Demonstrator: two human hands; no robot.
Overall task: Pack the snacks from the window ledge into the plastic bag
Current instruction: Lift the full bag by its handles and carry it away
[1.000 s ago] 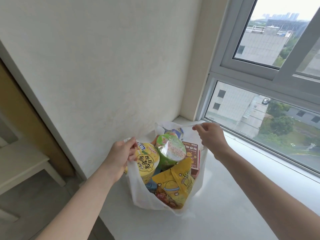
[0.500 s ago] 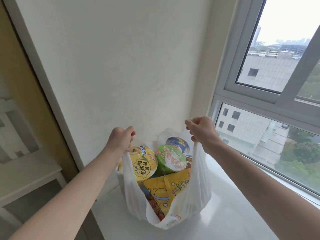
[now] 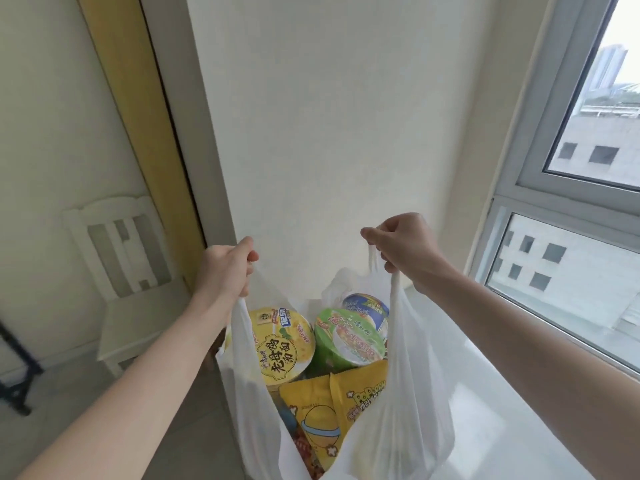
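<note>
White plaster wall (image 3: 339, 126) fills the middle of the view, with a yellow door frame (image 3: 138, 109) at its left edge and a white chair (image 3: 128, 271) further left on the floor. A dark stand (image 3: 17, 372) shows at the far left edge. To the right the window (image 3: 571, 188) looks onto grey buildings, and the white ledge (image 3: 485, 393) runs below it.

The bag (image 3: 398, 403), thin white plastic, hangs open between both hands, at the ledge's left end; whether its bottom touches the ledge cannot be told. The left hand (image 3: 225, 271) has its fingers curled tight round the left handle (image 3: 239, 306). The right hand (image 3: 405, 247) grips the right handle (image 3: 372, 261), drawn taut below the fist.

Inside, a yellow cup (image 3: 280, 344) sits at left, a green cup (image 3: 349, 337) beside it, and a blue cup (image 3: 367, 306) behind the green one. In front lie two yellow packets (image 3: 332, 403), one reading POPCORN, with red wrappers (image 3: 308, 452) partly hidden beneath them.
</note>
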